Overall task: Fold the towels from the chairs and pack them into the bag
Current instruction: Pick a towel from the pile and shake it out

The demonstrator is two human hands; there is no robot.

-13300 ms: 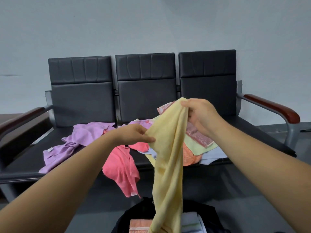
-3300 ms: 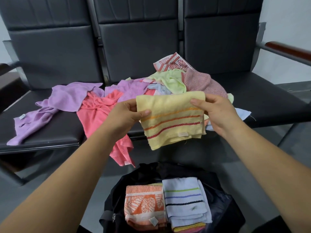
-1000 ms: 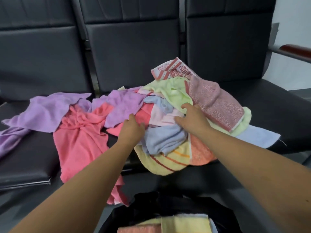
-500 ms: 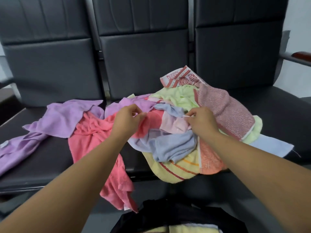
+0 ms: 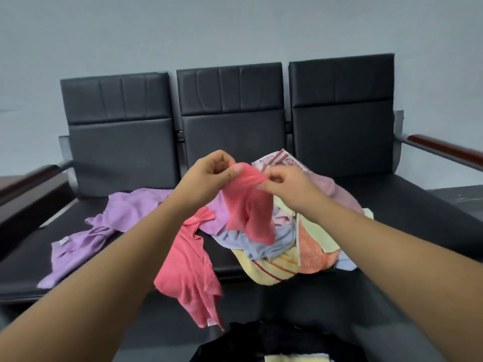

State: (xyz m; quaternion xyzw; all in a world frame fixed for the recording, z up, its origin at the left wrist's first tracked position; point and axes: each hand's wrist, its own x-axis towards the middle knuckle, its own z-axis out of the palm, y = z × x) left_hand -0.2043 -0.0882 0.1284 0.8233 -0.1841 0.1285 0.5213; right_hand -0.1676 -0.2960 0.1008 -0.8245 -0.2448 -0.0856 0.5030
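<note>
Head: pink towel [image 5: 248, 215] below right grip [image 5: 287, 186]

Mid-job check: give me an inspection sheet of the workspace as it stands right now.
Surface: black three-seat bench, with towels spread over it.
Job's things: pink towel held up above the pile. Purple towel unfolded on the left seat. Mixed pile unfolded. Hanging pink cloth draped over the seat front. Black bag open below, with a yellow towel showing inside.
Clutter: nothing seen.
Hands: left hand and right hand both pinch the pink towel's top edge.
Cables: nothing seen.
Surroundings: grey wall; wooden armrest at each end of the bench.
</note>
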